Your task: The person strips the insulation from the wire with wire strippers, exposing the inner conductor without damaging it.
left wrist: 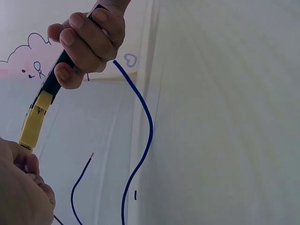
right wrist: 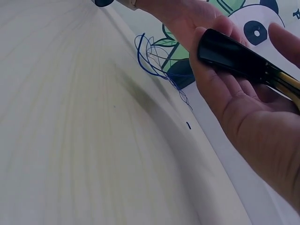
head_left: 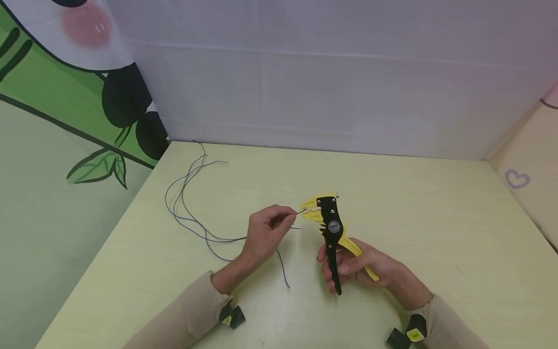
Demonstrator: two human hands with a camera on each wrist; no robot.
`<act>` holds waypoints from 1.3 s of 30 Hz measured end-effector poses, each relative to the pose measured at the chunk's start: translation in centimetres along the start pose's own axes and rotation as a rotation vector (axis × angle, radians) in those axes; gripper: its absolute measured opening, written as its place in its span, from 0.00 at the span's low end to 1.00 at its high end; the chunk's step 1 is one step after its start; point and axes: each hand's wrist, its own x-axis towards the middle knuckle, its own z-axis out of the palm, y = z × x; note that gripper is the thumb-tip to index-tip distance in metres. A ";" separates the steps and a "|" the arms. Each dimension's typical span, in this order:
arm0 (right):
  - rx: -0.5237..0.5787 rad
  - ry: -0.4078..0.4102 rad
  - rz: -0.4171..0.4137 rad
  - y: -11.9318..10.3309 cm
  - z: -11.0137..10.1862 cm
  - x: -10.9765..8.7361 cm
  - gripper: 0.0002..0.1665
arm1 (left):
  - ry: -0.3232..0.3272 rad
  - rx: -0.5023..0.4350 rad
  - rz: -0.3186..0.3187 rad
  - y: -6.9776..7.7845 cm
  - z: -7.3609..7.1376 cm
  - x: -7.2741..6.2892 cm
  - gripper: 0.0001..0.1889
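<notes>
In the head view my left hand pinches the end of a thin dark wire between thumb and fingers. That end lies at the yellow jaws of a black and yellow wire stripper. My right hand holds the stripper upright by its handles, which stand apart. In the right wrist view the black handle lies across the fingers of that hand. More blue wires run under the left hand. One loose blue wire shows a bare coppery tip in the left wrist view.
The wires trail in loose loops over the left part of the pale wooden table. A short blue wire offcut lies on the tabletop. Behind the table hangs a white cloth. Black cube-like pieces sit at both wrists.
</notes>
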 end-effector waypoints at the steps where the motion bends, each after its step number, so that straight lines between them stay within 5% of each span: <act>1: -0.003 0.002 0.003 0.0 0.0 0.0 0.20 | -0.001 -0.002 0.000 0.1 0.0 0.0 0.06; 15: -0.038 0.038 0.036 -0.4 0.1 -0.3 0.17 | -0.009 -0.013 0.018 1.1 0.4 0.2 0.06; 39: -0.114 0.078 0.036 -0.4 0.2 -0.3 0.12 | -0.021 0.011 0.016 0.7 0.5 0.2 0.05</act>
